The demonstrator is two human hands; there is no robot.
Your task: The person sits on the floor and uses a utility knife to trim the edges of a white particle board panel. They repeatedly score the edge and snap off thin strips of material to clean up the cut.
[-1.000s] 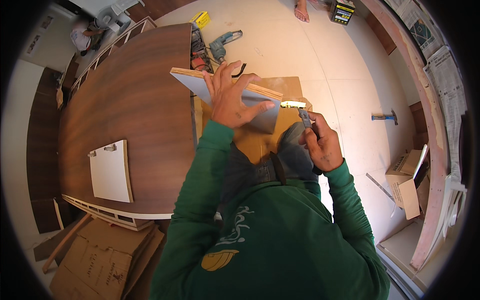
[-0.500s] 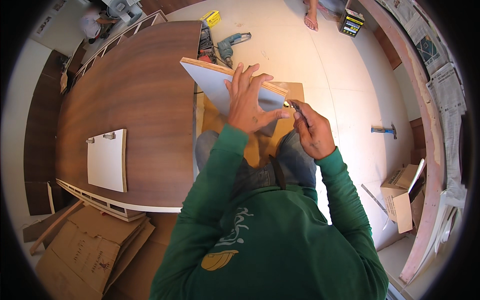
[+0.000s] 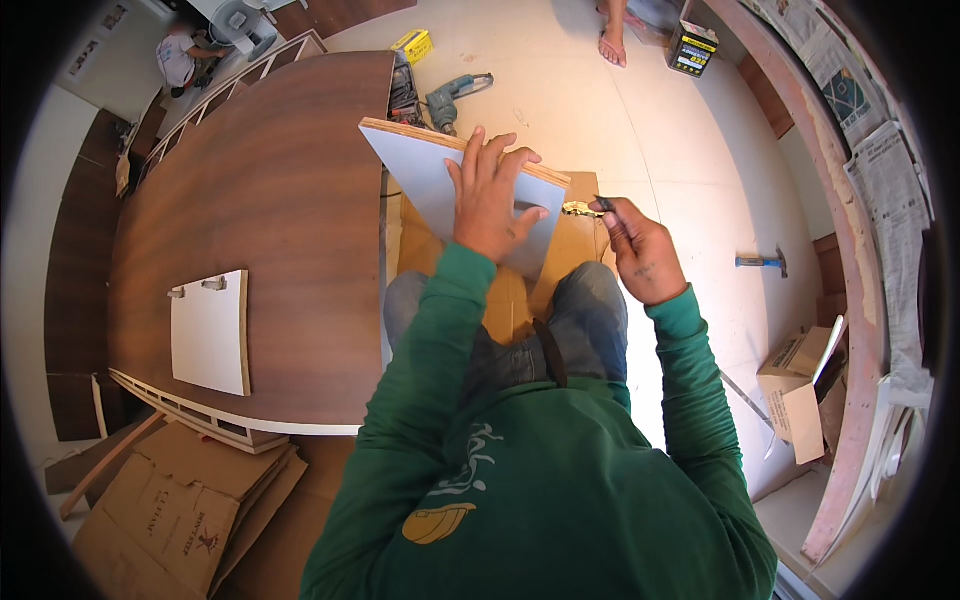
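Note:
A plywood board (image 3: pixel 425 165) with a pale face and bare layered edge stands tilted over my lap. My left hand (image 3: pixel 492 205) grips it, fingers spread over its upper edge and thumb on the pale face. Just right of the board's corner, my right hand (image 3: pixel 645 252) pinches a small dark piece (image 3: pixel 603 203) between thumb and fingers. A shiny gold strip (image 3: pixel 578 209) shows between that piece and the board; whether they are joined I cannot tell. The board's lower end sits between my knees, above brown cardboard (image 3: pixel 510 300).
Left, a large brown panel (image 3: pixel 260 200) bears a white board (image 3: pixel 208 335) with two metal hinges. A power drill (image 3: pixel 445 103), yellow box (image 3: pixel 412 45) and tool tray (image 3: pixel 404 95) lie ahead. A blue hammer (image 3: pixel 762 262) and open carton (image 3: pixel 797 380) are right. A bare foot (image 3: pixel 613 47) shows far ahead.
My right hand has drawn back to the right from the board's corner, and more of the gold strip shows. My left hand stays on the board, its thumb slightly shifted.

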